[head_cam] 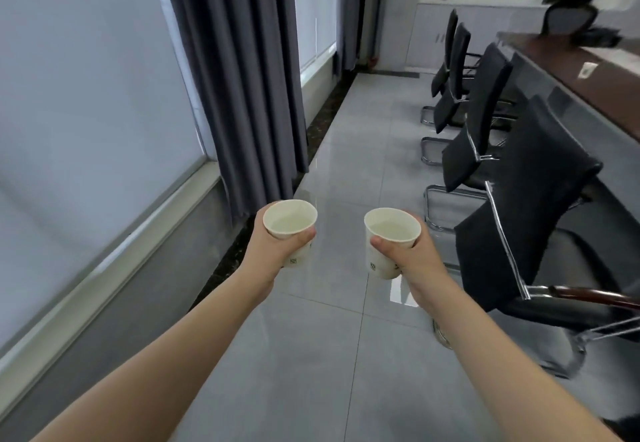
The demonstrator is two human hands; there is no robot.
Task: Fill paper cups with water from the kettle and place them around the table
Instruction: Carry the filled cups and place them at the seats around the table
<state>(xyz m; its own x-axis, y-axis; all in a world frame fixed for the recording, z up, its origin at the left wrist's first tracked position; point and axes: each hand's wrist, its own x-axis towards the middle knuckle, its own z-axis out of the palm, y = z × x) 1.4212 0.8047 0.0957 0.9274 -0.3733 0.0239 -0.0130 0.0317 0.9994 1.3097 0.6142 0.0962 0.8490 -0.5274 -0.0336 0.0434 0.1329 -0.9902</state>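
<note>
While two filled paper cups are held out over the tiled floor (346, 129), the step in hand is judged to be carrying them to places at the table (568, 57), which lies at about 2 o'clock, well apart from both hands. The left cup (290, 223) is grasped by the left hand (273, 251) at 7 o'clock, just below the middle of the view, with thumb and fingers wrapped round its wall under the rim. The right cup (391, 233) is gripped likewise by the right hand (415, 261) at 4 o'clock. Both cups are upright, and pale water is seen below the rims. A small white thing (587, 70), probably another cup, sits on the tabletop. No kettle is in view. To do the step well, the rims are best held level and the thin walls squeezed only lightly, since paper buckles and water would be pushed up. The black chairs (519, 181) at 3 o'clock stand near the right forearm and should be given room.
</note>
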